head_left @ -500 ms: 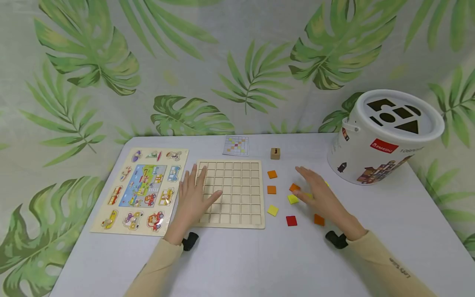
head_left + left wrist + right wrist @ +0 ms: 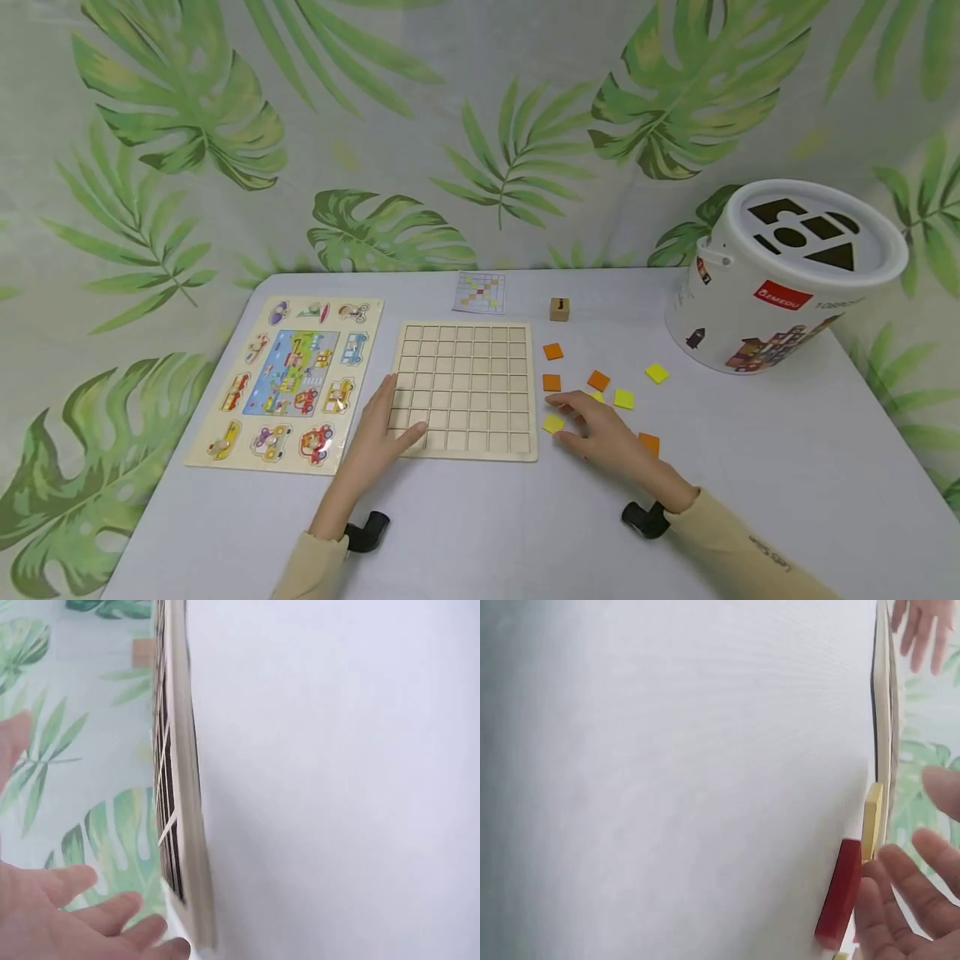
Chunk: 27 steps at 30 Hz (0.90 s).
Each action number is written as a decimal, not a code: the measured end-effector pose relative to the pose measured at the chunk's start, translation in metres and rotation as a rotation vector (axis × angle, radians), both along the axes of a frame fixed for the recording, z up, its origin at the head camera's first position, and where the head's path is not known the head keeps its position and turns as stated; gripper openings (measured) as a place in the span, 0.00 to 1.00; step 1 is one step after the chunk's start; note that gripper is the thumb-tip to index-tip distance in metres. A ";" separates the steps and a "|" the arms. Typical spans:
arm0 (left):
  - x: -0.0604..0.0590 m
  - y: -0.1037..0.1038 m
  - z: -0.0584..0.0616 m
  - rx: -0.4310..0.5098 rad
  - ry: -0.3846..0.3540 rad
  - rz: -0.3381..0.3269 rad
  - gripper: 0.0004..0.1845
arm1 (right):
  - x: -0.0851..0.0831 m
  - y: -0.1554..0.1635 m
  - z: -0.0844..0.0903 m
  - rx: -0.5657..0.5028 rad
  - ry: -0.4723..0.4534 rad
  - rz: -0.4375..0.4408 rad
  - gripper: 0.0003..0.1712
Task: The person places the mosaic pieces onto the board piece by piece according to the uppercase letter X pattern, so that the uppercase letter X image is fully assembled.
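- A table (image 2: 787, 467) fills the lower half of the frame, with a leaf-print backdrop (image 2: 225, 125) behind it.
- A grid board (image 2: 468, 379) lies at the centre of the table.
- A picture puzzle board (image 2: 288, 383) lies just left of the grid board.
- A small pattern card (image 2: 480, 292) lies behind the grid board.
- A small cube (image 2: 558, 309) sits right of that card.
- A bucket (image 2: 772, 283) stands at the far right, behind everything else.
- Loose square tiles (image 2: 598, 381) lie scattered between the grid board and the bucket.
- The left hand (image 2: 378, 437) rests on the grid board's near left corner.
- The right hand (image 2: 611, 437) lies among the nearest tiles, just right of the grid board.
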State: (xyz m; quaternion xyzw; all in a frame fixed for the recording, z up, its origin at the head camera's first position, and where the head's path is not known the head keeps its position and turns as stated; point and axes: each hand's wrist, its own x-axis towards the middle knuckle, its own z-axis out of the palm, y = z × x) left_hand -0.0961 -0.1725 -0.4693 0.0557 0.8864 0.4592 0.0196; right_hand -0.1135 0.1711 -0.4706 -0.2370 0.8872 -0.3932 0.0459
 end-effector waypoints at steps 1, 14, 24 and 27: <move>0.002 -0.001 -0.002 0.007 -0.014 0.000 0.50 | 0.001 -0.001 0.000 0.017 -0.004 0.000 0.26; 0.013 -0.006 -0.017 -0.040 -0.081 -0.033 0.59 | -0.006 -0.012 -0.001 0.104 -0.015 0.006 0.17; 0.015 -0.002 -0.016 -0.086 -0.058 -0.017 0.55 | -0.016 -0.018 0.009 0.058 -0.016 -0.011 0.16; 0.015 -0.002 -0.016 -0.098 -0.041 -0.017 0.55 | -0.025 -0.025 0.017 0.020 -0.007 -0.004 0.15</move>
